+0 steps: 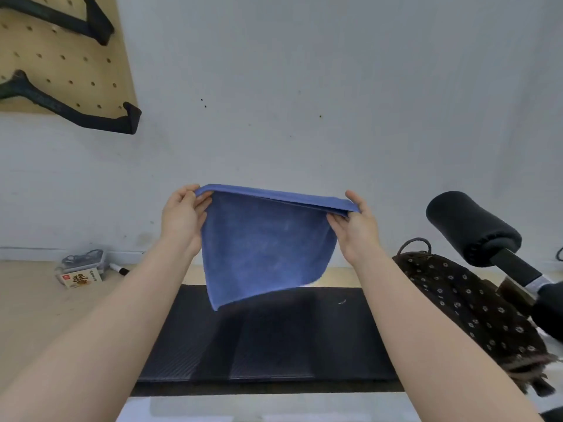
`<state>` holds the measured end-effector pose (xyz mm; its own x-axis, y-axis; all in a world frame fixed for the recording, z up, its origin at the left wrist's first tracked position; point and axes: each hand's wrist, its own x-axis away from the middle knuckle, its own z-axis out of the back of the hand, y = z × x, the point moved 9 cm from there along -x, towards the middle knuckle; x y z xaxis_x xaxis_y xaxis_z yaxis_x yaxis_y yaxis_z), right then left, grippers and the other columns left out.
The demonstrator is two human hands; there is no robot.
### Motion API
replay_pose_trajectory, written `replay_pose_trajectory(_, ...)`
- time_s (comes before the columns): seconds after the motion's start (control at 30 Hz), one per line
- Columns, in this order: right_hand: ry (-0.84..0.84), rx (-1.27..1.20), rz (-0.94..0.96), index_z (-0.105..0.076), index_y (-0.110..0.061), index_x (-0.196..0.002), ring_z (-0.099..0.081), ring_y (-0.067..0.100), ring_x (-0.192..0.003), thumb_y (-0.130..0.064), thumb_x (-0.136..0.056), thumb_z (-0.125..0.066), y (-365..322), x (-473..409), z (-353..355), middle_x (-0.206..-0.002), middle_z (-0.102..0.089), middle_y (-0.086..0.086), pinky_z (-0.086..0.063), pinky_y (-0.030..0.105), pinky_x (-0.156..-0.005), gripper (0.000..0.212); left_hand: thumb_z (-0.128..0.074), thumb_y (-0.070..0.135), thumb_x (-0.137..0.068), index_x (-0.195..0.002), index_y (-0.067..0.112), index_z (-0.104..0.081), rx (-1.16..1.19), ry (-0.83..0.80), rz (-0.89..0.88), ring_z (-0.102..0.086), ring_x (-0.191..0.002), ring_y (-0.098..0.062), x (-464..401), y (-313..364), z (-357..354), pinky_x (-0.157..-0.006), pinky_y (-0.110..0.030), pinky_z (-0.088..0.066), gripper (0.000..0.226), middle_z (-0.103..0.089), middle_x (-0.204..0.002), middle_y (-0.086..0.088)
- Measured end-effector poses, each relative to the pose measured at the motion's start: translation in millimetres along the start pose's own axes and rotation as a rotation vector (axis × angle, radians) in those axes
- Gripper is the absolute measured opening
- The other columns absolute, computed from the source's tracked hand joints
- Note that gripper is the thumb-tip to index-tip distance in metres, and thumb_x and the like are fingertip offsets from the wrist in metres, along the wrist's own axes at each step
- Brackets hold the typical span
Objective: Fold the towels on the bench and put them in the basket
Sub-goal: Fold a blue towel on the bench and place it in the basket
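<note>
Above the dark surface (pixel 274 345), the left hand (pixel 182 217) and right hand (pixel 355 222) each pinch a top corner of the doubled blue towel (pixel 265 248), folding apparently midway, the patterned basket (pixel 475 309) at right awaiting it.

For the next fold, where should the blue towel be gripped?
Probably the blue towel at its two free bottom corners, approached from below: it hangs doubled from the top edge that the left hand and right hand pinch, clear of the bench.
</note>
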<state>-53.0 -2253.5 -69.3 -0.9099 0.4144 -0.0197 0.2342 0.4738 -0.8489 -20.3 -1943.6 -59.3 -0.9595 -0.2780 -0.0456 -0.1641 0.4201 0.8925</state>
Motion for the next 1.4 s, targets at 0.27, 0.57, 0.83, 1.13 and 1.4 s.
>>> replay_pose_trajectory(0.27, 0.201, 0.480, -0.099, -0.050, -0.013, -0.113, -0.041, 0.008, -0.035, 0.000, -0.090, -0.039, 24, 0, 57, -0.061, -0.052, 0.007, -0.031, 0.018, -0.034, 0.028, -0.040, 0.006, -0.091, -0.078, 0.019, -0.061, -0.328, 0.054, -0.097, -0.065, -0.076, -0.011, -3, -21, 36, -0.066, -0.015, -0.046, 0.028, -0.065, -0.080, 0.000)
replay_pose_trajectory(0.57, 0.034, 0.911, -0.499, -0.059, -0.011, -0.107, -0.065, 0.018, -0.064, -0.003, -0.094, -0.035, 148, 73, 130, -0.082, -0.069, 0.013, -0.053, 0.027, -0.061, 0.029, -0.056, 0.012, -0.085, -0.084, 0.013, -0.067, -0.835, -0.027, 0.282, -0.065, -0.083, -0.018, 47, -163, 150, -0.087, -0.036, -0.050, 0.012, -0.069, -0.090, -0.007)
replay_pose_trajectory(0.83, -0.116, 1.046, -0.412, -0.063, -0.012, -0.111, -0.060, 0.026, -0.103, 0.004, -0.087, -0.046, 157, 94, 151, -0.111, -0.061, 0.009, -0.053, 0.036, -0.082, 0.034, -0.048, 0.005, -0.086, -0.102, 0.012, -0.064, -1.300, -0.146, 0.009, -0.051, -0.056, -0.017, 75, -156, 149, -0.052, -0.025, -0.040, 0.024, -0.062, -0.063, -0.004)
replay_pose_trajectory(1.13, 0.018, 0.759, -0.053, -0.061, -0.007, -0.105, -0.051, 0.008, -0.089, 0.000, -0.087, -0.049, 106, 99, 155, -0.102, -0.054, 0.001, -0.041, 0.016, -0.080, 0.023, -0.051, 0.008, -0.089, -0.084, 0.004, -0.060, -1.193, -0.430, -0.060, -0.042, -0.120, -0.019, 94, -145, 127, -0.095, -0.035, -0.033, 0.011, -0.057, -0.117, -0.001)
replay_pose_trajectory(1.4, 0.071, 0.802, -0.195, -0.057, 0.004, -0.092, -0.053, 0.021, -0.078, -0.008, -0.086, -0.043, 123, 104, 174, -0.085, -0.060, 0.011, -0.040, 0.032, -0.069, 0.019, -0.047, 0.017, -0.091, -0.083, 0.009, -0.056, -0.982, -0.439, 0.150, -0.056, -0.080, -0.022, 107, -149, 122, -0.073, -0.040, -0.048, 0.015, -0.060, -0.083, -0.009)
